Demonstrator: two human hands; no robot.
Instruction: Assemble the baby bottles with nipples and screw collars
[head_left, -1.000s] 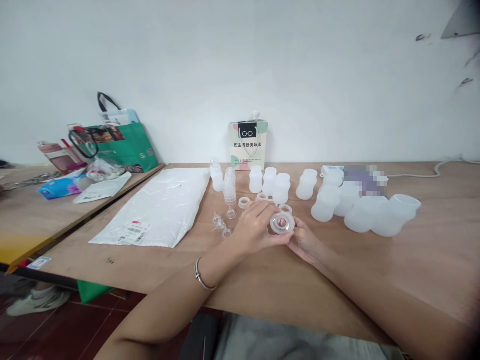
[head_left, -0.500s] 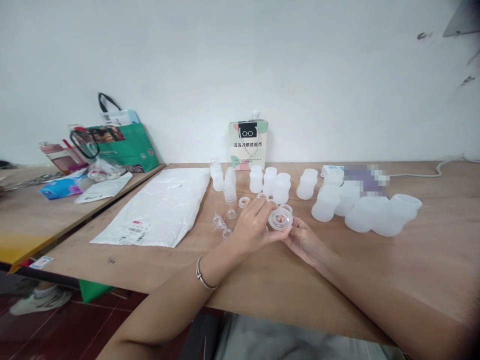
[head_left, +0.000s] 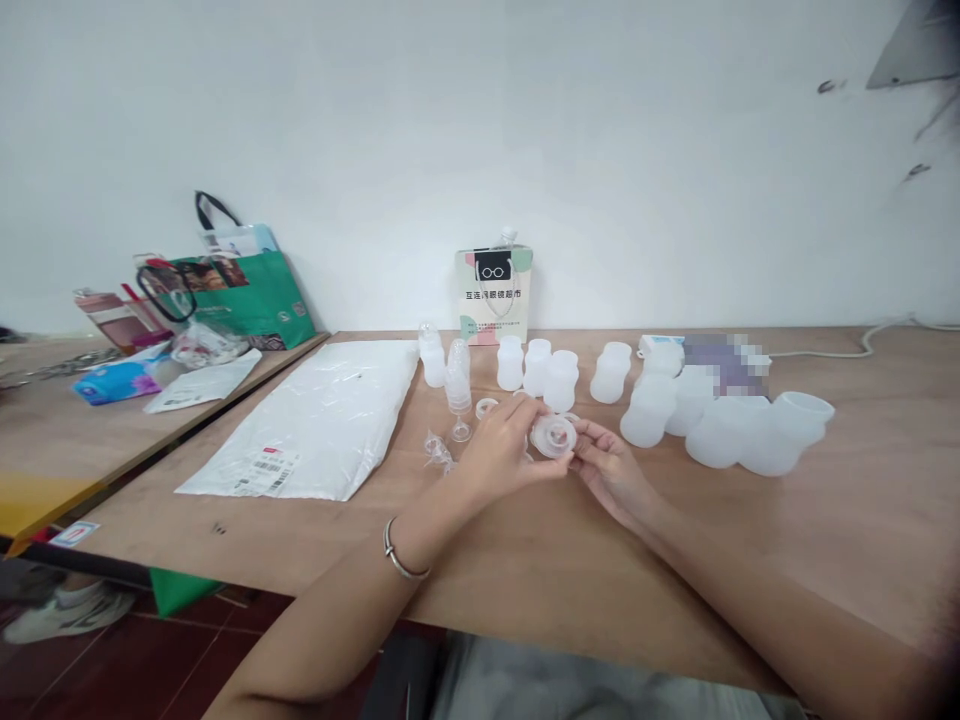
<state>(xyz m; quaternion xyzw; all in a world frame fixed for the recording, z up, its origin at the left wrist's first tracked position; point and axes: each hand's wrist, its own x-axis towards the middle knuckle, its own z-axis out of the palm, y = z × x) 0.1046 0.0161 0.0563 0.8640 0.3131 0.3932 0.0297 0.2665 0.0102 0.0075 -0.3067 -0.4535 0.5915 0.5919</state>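
My left hand [head_left: 512,446] has its fingers and thumb closed around the left side of a translucent bottle collar ring [head_left: 555,437]. A clear round piece sits inside the ring, perhaps a nipple. The fingertips of my right hand [head_left: 609,468] pinch the ring's right edge. Both hands are raised over the table, and the ring faces me. Just behind my left hand lies a loose collar ring [head_left: 486,408]; other small parts there are partly hidden. To the left are clear silicone nipples [head_left: 437,450] and a stack of clear domed caps [head_left: 458,378].
Several frosted bottles [head_left: 559,382] stand behind my hands. More bottles [head_left: 726,432] cluster at the right. A white mailing bag [head_left: 307,415] lies at left. A paper bag [head_left: 493,300] stands by the wall. A green bag [head_left: 262,300] rests on the adjoining table. A white cable runs at back right.
The ring has tilted slightly and shifted a little left in my hands. My right fingertips have moved up along its edge. The whole view has moved slightly.
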